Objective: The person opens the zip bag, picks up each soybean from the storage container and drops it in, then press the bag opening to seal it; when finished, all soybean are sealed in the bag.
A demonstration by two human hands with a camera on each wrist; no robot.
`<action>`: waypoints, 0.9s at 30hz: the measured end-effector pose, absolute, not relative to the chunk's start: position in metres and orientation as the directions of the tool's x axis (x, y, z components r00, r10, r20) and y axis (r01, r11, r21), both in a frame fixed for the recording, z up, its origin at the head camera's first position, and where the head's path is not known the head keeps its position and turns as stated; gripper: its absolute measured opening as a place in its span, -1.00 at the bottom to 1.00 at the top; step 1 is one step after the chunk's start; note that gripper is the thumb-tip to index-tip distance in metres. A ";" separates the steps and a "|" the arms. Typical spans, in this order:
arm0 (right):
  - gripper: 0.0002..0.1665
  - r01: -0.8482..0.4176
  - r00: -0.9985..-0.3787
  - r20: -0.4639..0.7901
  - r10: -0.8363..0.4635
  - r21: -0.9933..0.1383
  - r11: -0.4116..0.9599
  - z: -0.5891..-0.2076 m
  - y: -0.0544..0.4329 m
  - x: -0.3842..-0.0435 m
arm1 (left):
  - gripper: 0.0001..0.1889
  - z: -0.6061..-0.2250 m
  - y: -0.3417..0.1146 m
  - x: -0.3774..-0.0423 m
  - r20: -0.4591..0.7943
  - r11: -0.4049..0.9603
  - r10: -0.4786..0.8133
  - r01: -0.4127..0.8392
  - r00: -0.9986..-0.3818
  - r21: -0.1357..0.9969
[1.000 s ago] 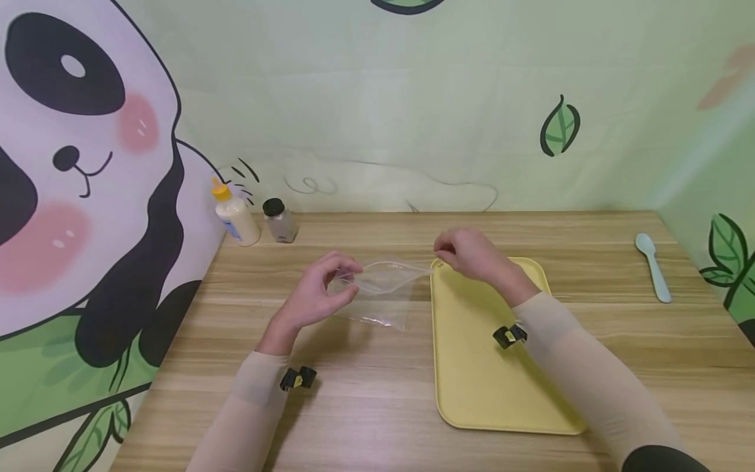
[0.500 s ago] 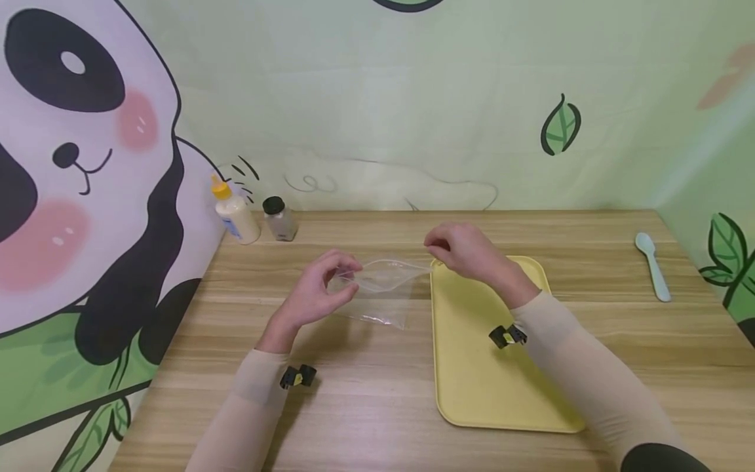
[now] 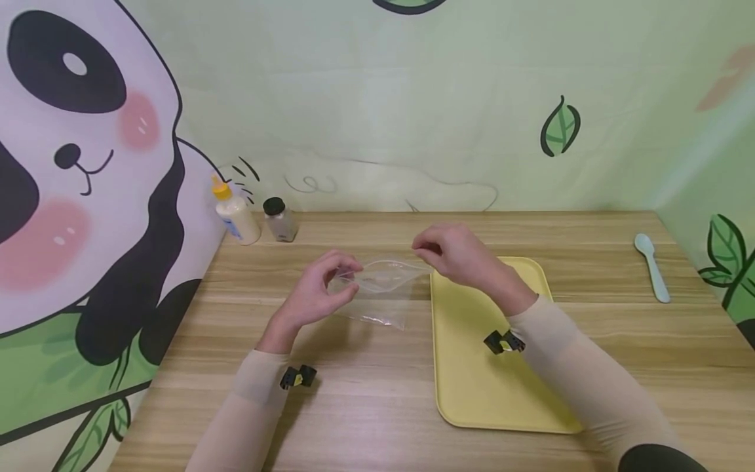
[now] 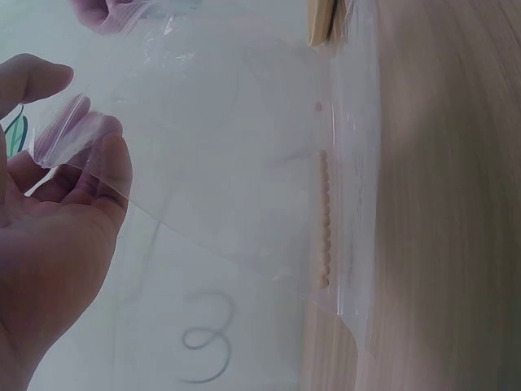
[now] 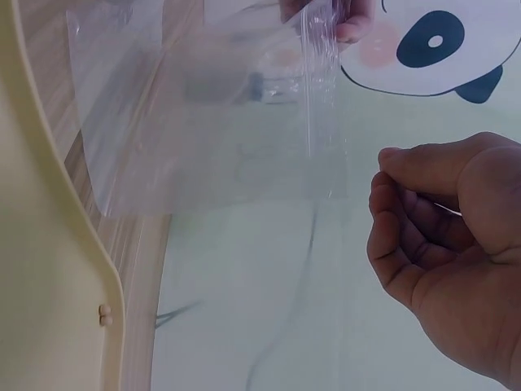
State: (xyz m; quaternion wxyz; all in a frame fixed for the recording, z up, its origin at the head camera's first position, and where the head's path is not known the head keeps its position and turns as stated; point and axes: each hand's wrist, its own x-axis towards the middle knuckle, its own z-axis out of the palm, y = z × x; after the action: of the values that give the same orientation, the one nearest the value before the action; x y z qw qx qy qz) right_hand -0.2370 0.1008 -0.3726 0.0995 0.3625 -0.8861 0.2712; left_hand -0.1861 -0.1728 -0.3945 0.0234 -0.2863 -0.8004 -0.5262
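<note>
My left hand (image 3: 318,292) grips the left end of a clear zip bag (image 3: 377,305), thumb and fingers on either side, and the bag's mouth gapes. A row of small beige beads (image 4: 324,228) shows along the bag's bottom in the left wrist view. My right hand (image 3: 463,255) is just beyond the bag's right corner, above the far left corner of a yellow tray (image 3: 489,367). Its thumb and index fingertips meet; whether something tiny lies between them is hidden. A pair of small beads (image 5: 104,315) lies inside the tray's edge.
A glue bottle (image 3: 237,219) with an orange cap and a small black-lidded jar (image 3: 280,221) stand at the back left. A pale blue spoon (image 3: 653,269) lies at the far right. A printed cloth wall (image 3: 377,118) closes off the table's back.
My right hand has shifted left from the tray's corner toward the bag's mouth. My left hand and the bag stay in place.
</note>
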 end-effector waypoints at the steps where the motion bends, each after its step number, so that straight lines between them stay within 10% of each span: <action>1: -0.92 -0.703 -0.711 0.380 -0.591 -0.409 0.582 -0.372 0.100 -0.236 | -0.70 -0.395 -0.173 -0.186 0.337 0.282 0.433 0.481 -0.836 0.830; 27: -0.87 -0.755 -0.655 0.426 -0.624 -0.394 0.523 -0.377 0.087 -0.220 | -0.71 -0.393 -0.171 -0.186 0.345 0.289 0.437 0.493 -0.831 0.821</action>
State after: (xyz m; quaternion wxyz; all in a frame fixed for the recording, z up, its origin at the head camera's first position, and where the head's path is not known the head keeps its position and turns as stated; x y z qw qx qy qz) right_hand -0.2201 0.0866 -0.3766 0.1163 0.3988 -0.8650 0.2815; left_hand -0.1861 -0.1714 -0.3931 0.0267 -0.2899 -0.8023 -0.5211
